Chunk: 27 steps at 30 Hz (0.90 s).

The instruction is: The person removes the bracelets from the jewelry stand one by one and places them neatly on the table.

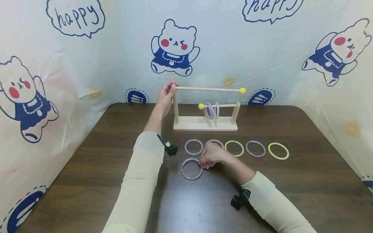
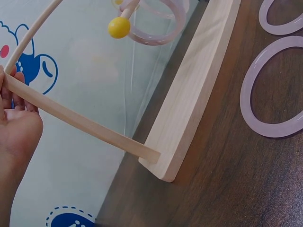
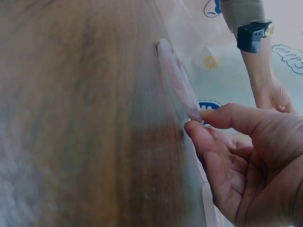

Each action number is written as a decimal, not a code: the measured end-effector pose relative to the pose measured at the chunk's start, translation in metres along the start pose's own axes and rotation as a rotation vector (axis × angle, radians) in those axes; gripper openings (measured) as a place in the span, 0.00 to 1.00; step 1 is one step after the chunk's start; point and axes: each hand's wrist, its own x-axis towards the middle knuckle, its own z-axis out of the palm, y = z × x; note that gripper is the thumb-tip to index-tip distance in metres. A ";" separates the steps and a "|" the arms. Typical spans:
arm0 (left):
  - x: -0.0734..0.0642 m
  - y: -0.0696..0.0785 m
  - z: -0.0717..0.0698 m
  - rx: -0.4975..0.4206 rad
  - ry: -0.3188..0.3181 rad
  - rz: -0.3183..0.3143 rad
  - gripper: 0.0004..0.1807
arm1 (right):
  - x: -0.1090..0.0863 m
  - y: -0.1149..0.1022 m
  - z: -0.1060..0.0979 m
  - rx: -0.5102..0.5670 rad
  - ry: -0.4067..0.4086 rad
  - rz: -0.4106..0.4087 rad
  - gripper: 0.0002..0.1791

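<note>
My left hand (image 1: 165, 98) grips the top of the tall left post of a wooden ring stand (image 1: 204, 124), where the upper rod joins it. Thumb and fingers lie around that corner in the left wrist view. Purple rings (image 1: 217, 110) hang on the stand's shorter lower rod, while its upper rod (image 1: 208, 89) carries none. In front of the stand my right hand (image 1: 214, 154) pinches the right edge of a pale purple ring (image 3: 177, 78) between thumb and index finger. In the right wrist view this ring appears nearly edge-on, close over the table.
Behind the right hand, a row of rings lies flat: a purple ring (image 1: 185, 147), a partly hidden purple ring (image 1: 215, 140), a yellow ring (image 1: 225, 149), another purple ring (image 1: 256, 156) and a yellow ring (image 1: 279, 158). Yellow balls cap both rods. A printed cloth hangs behind the brown table (image 1: 306, 187).
</note>
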 end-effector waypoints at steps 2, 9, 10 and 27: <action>0.000 -0.001 0.000 -0.001 0.003 -0.008 0.08 | 0.000 0.001 0.001 -0.002 0.001 0.005 0.05; 0.000 -0.001 0.001 -0.009 -0.002 0.005 0.07 | 0.000 -0.001 0.001 -0.023 0.011 0.003 0.06; 0.000 -0.001 0.000 -0.010 -0.004 0.009 0.07 | 0.000 -0.001 0.001 -0.022 0.011 0.009 0.06; -0.001 0.001 0.001 -0.001 -0.010 0.000 0.06 | 0.005 -0.008 -0.026 -0.079 0.161 0.008 0.05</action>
